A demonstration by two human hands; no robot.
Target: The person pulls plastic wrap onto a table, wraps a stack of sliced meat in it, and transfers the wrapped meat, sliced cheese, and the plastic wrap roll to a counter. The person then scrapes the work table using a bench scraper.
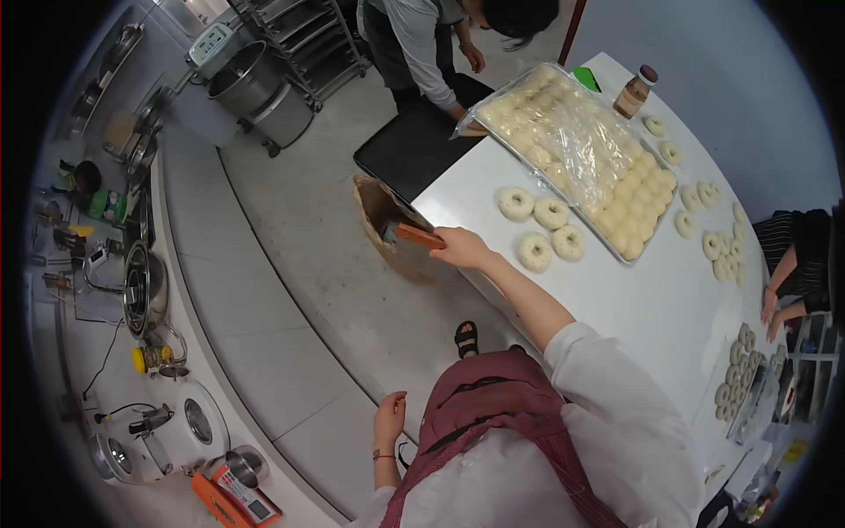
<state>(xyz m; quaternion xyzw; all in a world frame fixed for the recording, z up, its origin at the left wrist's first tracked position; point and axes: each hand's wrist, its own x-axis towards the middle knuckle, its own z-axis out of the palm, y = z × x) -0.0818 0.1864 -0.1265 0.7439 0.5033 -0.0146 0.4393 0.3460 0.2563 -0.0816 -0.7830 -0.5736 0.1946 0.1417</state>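
Note:
My right hand (462,247) is closed around a reddish-brown wooden tool (419,236) at the near left edge of the white table (634,330). The tool points left, over an open brown paper bag (380,224) beside the table. My left hand (389,414) hangs low near my apron, fingers curled, touching nothing I can see; whether it holds something small is hidden. Several dough rings (551,213) lie on the table just beyond my right hand. Behind them is a metal tray of round dough balls (630,204), partly covered by clear plastic film (572,145).
A person (414,44) leans over a black surface (414,145) beyond the table. Another person's hands (769,308) rest at the right table edge. A brown jar (635,91) and more dough rings (730,383) stand on the table. At left runs a counter with a scale.

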